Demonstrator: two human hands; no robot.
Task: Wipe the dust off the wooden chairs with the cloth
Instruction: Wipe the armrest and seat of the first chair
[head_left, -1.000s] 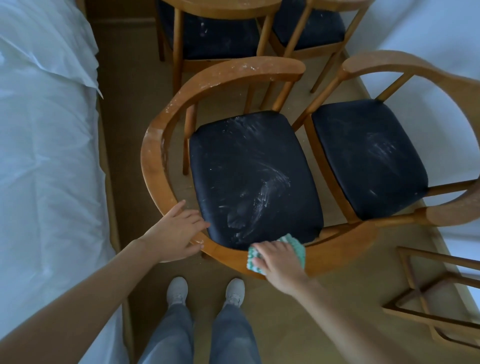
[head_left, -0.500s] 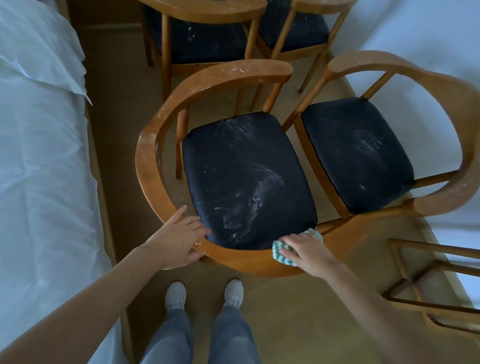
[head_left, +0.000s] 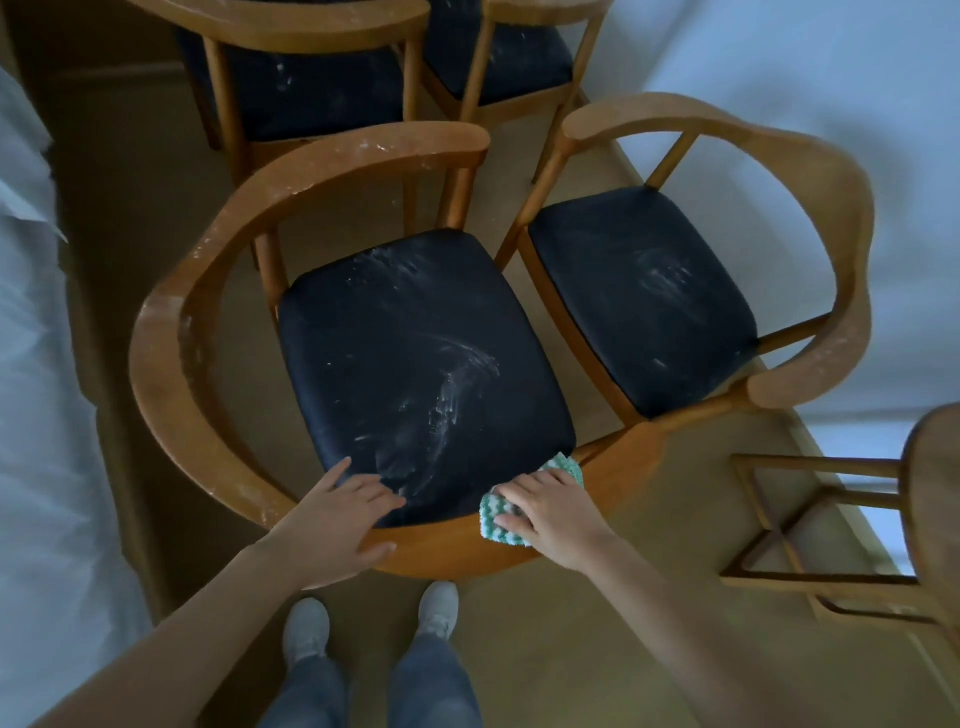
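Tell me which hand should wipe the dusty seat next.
Right. The right hand presses the cloth on the rail beside the seat; the left hand is bare, resting flat on the seat edge.

Left hand (head_left: 340, 512) and right hand (head_left: 551, 512) rest palm-down, fingers (head_left: 525, 487) straight.

White bed sheet (head_left: 31, 364) on the left, tan floor (head_left: 571, 649), two white shoes (head_left: 306, 629) side by side on it, blue jeans (head_left: 434, 688) over the shoes

The smooth tan floor (head_left: 530, 649) bears round-backed wooden chairs with dark padded seats (head_left: 161, 395) and a person's pale grey shoes (head_left: 306, 629).
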